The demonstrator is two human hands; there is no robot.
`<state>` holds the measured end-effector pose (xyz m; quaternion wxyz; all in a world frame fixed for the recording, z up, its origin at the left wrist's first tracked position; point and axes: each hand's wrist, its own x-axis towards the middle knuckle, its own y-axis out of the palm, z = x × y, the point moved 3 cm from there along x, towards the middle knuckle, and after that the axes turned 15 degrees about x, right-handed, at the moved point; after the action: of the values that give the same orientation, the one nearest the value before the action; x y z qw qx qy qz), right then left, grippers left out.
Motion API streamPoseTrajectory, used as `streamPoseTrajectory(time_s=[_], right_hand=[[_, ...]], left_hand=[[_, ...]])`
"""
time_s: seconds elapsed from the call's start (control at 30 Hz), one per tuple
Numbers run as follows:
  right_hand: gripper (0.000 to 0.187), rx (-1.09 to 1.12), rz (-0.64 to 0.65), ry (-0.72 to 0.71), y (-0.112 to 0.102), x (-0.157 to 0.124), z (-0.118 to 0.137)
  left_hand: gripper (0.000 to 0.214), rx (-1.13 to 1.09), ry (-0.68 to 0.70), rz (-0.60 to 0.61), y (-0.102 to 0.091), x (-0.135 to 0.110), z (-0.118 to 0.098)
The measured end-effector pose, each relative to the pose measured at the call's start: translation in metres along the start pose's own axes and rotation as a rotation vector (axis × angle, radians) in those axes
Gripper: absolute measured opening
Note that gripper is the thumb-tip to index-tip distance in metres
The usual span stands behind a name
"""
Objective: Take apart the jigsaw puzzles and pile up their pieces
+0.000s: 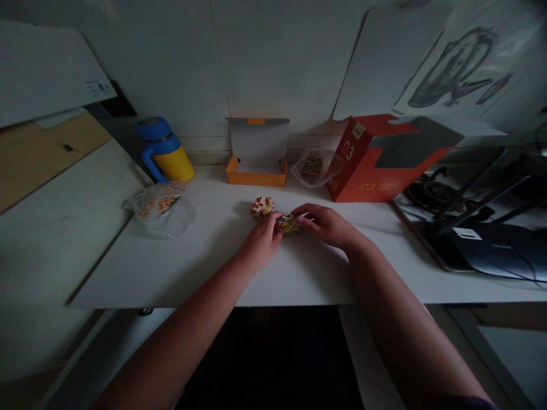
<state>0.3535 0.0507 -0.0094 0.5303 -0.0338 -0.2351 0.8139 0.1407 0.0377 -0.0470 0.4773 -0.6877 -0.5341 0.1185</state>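
A small box with a leaf-like print in yellow, red and white sits between my hands on the white tabletop. My left hand is closed around its left side, thumb and fingers touching it. At its upper right edge, the bent fingers of my right hand pinch the rim. Fingers hide part of the box, and what is inside it cannot be made out. Just behind my left hand lies a second small piece with a similar print on white, which neither hand holds.
Behind the hands stands an opened orange carton. Clear plastic bags with thin sticks lie left and right. A blue-and-yellow jug stands at back left, a large red box at back right. A gas stove borders the right side.
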Motion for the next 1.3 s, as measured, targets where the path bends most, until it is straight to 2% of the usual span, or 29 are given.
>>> streamPoseTrajectory(time_s=[0.13, 0.27, 0.37, 0.5, 0.6, 0.73, 0.8, 0.87, 0.93, 1.0, 1.17, 1.3], right_hand=[[0.027, 0.074, -0.01, 0.022, 0.0, 0.0, -0.002], [0.021, -0.033, -0.092, -0.137, -0.005, -0.003, 0.005], [0.016, -0.125, -0.065, -0.184, -0.001, -0.008, 0.011], [0.013, -0.207, -0.093, -0.148, 0.006, -0.017, 0.013], [0.007, -0.207, -0.117, -0.069, 0.007, -0.022, 0.005], [0.023, -0.193, -0.124, 0.066, 0.004, -0.026, -0.008], [0.02, -0.186, -0.11, 0.092, 0.004, -0.027, -0.011], [0.014, -0.172, -0.101, 0.1, 0.005, -0.027, -0.01], [0.019, -0.146, -0.125, 0.089, 0.005, -0.027, -0.006], [0.025, -0.144, -0.161, 0.041, 0.005, -0.026, 0.0], [0.018, -0.198, -0.161, -0.081, 0.004, -0.026, 0.01], [0.016, -0.144, -0.165, -0.008, -0.002, -0.03, 0.004]], left_hand=[[0.044, 0.015, -0.001, 0.003, 0.0, 0.0, 0.0], [0.044, 0.034, 0.008, -0.014, 0.0, 0.0, 0.0], [0.043, 0.027, 0.021, -0.026, 0.0, 0.001, 0.0], [0.042, 0.018, 0.022, -0.013, 0.0, 0.001, -0.001], [0.042, 0.021, 0.027, -0.008, 0.0, 0.001, -0.002], [0.045, 0.025, 0.01, 0.003, 0.001, 0.0, -0.001], [0.045, 0.024, 0.007, -0.001, 0.001, 0.0, -0.001], [0.045, 0.022, 0.009, -0.003, 0.001, 0.0, -0.001], [0.045, 0.021, 0.003, 0.005, 0.001, 0.0, -0.001], [0.045, 0.018, -0.003, 0.013, 0.001, 0.001, -0.001], [0.045, 0.004, 0.001, 0.011, 0.0, 0.001, -0.001], [0.043, 0.007, -0.009, 0.009, -0.001, 0.001, -0.002]])
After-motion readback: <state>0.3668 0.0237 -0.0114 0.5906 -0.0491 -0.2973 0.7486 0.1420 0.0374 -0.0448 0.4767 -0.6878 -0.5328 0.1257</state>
